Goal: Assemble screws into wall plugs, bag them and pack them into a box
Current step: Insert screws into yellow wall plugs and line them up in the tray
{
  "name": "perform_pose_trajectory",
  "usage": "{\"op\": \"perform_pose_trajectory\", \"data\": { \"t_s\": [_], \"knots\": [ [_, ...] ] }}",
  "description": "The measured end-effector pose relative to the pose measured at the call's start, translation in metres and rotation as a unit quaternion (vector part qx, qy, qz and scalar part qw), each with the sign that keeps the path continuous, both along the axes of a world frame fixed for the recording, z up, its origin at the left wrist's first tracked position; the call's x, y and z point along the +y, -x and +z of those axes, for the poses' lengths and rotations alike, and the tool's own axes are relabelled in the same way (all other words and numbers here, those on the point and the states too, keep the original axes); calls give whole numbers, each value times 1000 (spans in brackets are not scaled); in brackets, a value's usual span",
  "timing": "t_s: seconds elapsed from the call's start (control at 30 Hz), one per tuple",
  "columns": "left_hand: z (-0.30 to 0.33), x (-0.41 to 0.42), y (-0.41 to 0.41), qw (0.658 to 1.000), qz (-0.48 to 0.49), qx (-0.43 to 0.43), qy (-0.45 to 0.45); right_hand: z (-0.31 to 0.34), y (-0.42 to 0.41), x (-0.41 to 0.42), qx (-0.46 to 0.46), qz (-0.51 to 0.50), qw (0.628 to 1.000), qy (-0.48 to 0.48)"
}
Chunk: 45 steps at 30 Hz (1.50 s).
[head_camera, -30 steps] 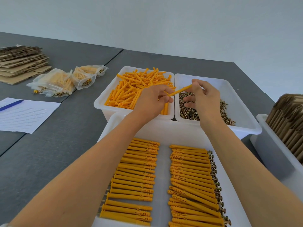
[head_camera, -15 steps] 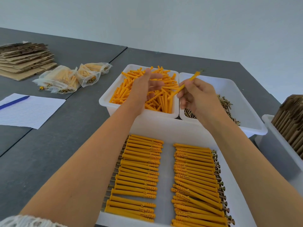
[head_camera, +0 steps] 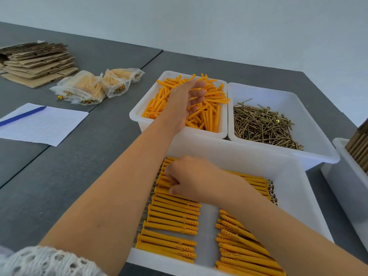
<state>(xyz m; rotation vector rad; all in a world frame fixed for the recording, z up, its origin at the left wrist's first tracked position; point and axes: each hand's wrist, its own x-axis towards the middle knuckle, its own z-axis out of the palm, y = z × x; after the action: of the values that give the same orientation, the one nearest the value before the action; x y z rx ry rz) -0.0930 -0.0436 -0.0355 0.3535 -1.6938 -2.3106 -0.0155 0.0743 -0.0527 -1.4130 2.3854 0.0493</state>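
Orange plug-and-screw assembly gone from mid-air; right hand [head_camera: 191, 179] now down at top of left row in front tray [head_camera: 294, 188], fingers curled, own plug hidden, grip unclear. Left hand [head_camera: 189, 98] moved into loose wall plugs [head_camera: 209, 108], fingers relaxed, nothing pinched yet. Screws [head_camera: 264, 124] untouched. Judgement: one piece filed, next cycle starting.

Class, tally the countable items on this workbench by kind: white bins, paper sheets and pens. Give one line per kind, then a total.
White bins: 4
Paper sheets: 1
Pens: 1
Total: 6
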Motion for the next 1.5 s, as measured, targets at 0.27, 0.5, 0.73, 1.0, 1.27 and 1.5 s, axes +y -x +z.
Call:
{"op": "perform_pose_trajectory", "data": {
  "t_s": [0.27, 0.5, 0.73, 1.0, 1.27, 1.5],
  "knots": [
    [0, 1, 1, 1000, 4, -8, 20, -12, -7, -8, 78, 11, 997, -24],
    [-1, 1, 2, 1000, 10, -7, 29, -11, -1, -5, 52, -3, 999, -7],
    [-1, 2, 3, 999, 10, -5, 33, -13, -1, -4, 34, 6, 999, -5],
    [-1, 2, 3, 999, 13, -7, 39, -13, 1, -3, 16, 3, 1000, 5],
    [-2, 3, 3, 999, 12, -4, 45, -20, 1, -6, -6, -14, 998, 65],
    [0, 3, 2, 999, 9, -7, 40, -22, 1, -7, -7, -19, 996, 90]
  ]
}}
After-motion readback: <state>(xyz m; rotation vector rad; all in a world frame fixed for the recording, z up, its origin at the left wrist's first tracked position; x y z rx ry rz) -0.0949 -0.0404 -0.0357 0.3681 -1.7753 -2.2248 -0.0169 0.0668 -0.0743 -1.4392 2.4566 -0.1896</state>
